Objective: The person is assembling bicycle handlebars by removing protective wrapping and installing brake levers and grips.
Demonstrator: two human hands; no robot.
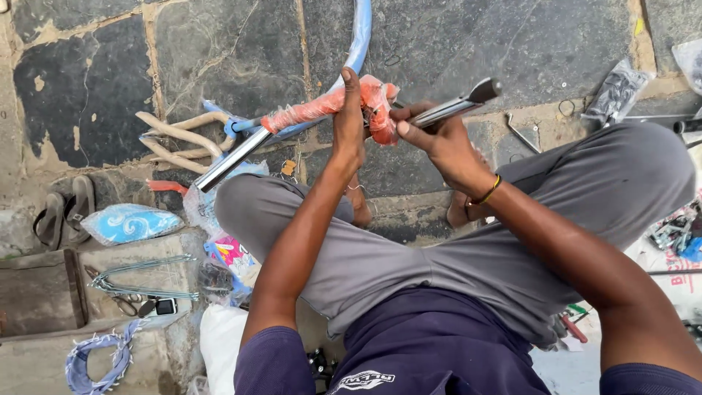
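A person sits over a stone-paved floor (453, 44), knees spread in grey trousers (585, 197), and both hands meet at about twelve o'clock from the lap. The left hand (349, 128) is closed narrowly around a bundle of orange plastic wrapping (322, 108) that sheathes a metal part, fingers stretched upward along it. The right hand (439, 139), with a yellow bangle (488, 192) at the wrist, grips a chrome metal tube (453, 108) whose dark angled end points toward two o'clock; its fingertips pinch the crumpled orange wrap where it bunches between the two hands. The same chrome bar (227, 162) comes out of the wrapping at the other side and runs down toward eight o'clock, over the left knee. Behind the hands, a light blue curved tube (358, 40) rises toward twelve o'clock. At nine o'clock from the hands lie cream-coloured bent tubes (179, 139), and farther out at eight o'clock a pair of sandals (64, 208) beside a blue patterned packet (130, 222). At seven o'clock rest thin wire stays (139, 281) and a blue-white cloth (102, 358). At two o'clock a plastic bag of dark parts (618, 91) lies on the stone, well apart from the hands
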